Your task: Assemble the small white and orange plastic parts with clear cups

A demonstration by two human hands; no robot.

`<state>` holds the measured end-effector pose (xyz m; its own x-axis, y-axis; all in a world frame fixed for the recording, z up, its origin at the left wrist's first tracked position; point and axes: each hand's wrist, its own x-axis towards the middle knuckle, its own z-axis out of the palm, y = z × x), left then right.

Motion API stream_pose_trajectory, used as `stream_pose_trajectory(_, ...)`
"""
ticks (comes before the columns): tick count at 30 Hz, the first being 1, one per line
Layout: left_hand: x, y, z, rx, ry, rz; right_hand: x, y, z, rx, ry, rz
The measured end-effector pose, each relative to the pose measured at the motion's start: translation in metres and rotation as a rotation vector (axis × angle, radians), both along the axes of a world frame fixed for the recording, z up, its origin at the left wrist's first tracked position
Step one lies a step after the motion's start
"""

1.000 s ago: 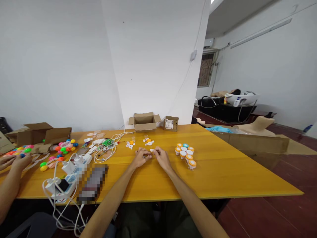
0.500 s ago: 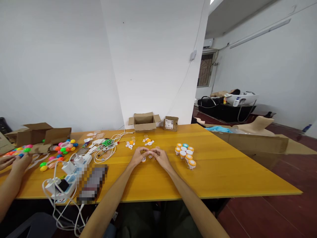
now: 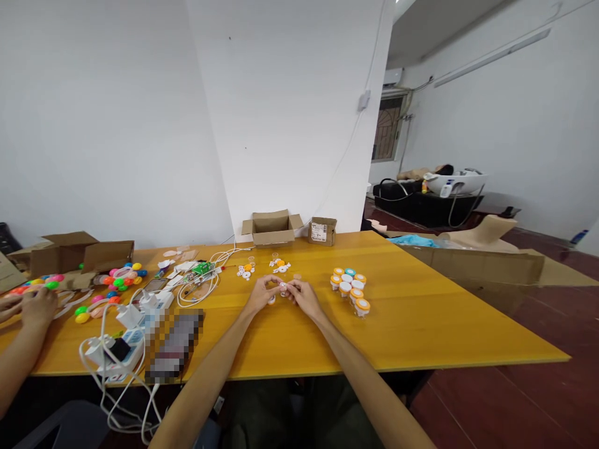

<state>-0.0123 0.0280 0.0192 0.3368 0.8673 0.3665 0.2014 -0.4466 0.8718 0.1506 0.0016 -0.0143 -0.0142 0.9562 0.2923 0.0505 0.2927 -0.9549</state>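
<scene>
My left hand (image 3: 262, 293) and my right hand (image 3: 303, 294) meet over the middle of the yellow table (image 3: 412, 330), fingers curled. Between their fingertips they pinch a small white round piece (image 3: 282, 287). A little white and orange piece (image 3: 272, 300) lies on the table under my left hand. To the right of my right hand stands a cluster of small pots with orange, white and teal lids (image 3: 350, 288). Beyond my hands lie scattered white and orange small parts (image 3: 279, 266) and white discs (image 3: 245, 272).
Two open cardboard boxes (image 3: 272, 227) (image 3: 322, 230) stand at the table's far edge. White cables and chargers (image 3: 140, 312) sprawl on the left. Another person's hands (image 3: 28, 305) work among coloured plastic balls (image 3: 119, 280) at far left. Flat cardboard (image 3: 491, 265) lies to the right.
My hands have drawn closer together and lifted the small white piece between the fingertips. The camera has tilted slightly. The other person's hands have shifted a little.
</scene>
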Motion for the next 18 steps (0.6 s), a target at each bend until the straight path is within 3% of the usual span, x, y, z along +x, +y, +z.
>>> stream_pose_trajectory(18, 0.0017, -0.0015, 0.0005, 0.013, 0.025, -0.005, -0.0036, -0.0008, 0.0001, -0.008, 0.016, -0.076)
